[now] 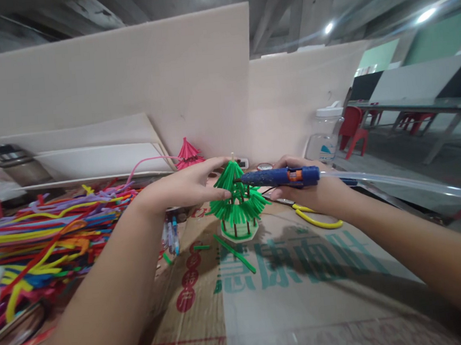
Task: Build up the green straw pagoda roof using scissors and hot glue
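A small tiered pavilion model with green pipe-cleaner roofs stands upright on the cardboard. My left hand grips its upper roof from the left, thumb in front and fingers partly hidden behind. In my right hand is a blue hot glue gun, its nozzle pointing left and touching or very near the upper roof. A clear glue stick trails from the gun's back end to the right. Cut green pipe-cleaner pieces lie in front of the model. Yellow-handled scissors rest below my right hand.
Colourful pipe cleaners pile up on the left. A pink pavilion model stands behind my left hand. At the back right is a clear water bottle; a metal flask is far left. Pale boards wall off the back.
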The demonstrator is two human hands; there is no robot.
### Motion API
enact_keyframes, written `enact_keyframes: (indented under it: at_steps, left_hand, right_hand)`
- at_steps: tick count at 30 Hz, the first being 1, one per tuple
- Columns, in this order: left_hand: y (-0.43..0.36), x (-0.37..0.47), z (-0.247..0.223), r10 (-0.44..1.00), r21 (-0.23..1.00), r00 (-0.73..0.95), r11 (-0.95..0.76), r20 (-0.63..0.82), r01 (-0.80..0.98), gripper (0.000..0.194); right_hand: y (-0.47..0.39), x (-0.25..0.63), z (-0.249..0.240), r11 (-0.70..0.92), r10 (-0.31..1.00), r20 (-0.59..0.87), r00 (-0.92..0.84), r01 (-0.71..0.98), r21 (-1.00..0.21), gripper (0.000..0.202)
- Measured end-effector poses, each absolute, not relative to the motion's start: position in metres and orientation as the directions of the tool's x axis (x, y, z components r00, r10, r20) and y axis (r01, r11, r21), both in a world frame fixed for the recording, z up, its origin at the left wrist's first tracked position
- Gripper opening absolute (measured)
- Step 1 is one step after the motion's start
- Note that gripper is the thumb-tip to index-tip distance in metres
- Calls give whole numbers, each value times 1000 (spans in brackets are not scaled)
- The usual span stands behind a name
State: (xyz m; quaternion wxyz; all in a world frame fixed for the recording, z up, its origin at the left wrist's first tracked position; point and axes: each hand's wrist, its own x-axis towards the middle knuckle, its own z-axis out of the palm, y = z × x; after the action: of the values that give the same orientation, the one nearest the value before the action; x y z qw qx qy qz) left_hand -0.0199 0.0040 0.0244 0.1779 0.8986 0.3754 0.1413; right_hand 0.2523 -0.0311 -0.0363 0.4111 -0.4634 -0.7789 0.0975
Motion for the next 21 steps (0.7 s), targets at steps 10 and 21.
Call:
enact_keyframes:
  at_steps: [10, 21]
  left_hand:
    - [2, -19, 25, 718, 443, 685, -658, 124, 609, 75]
    - [-1, -15, 29, 702, 477, 701, -663, 127, 577, 70]
  right_hand:
    - [-33, 250, -35, 541, 815, 542, -207, 609, -580, 38]
    - [-39, 244, -28, 497, 837, 532, -124, 576, -648, 38]
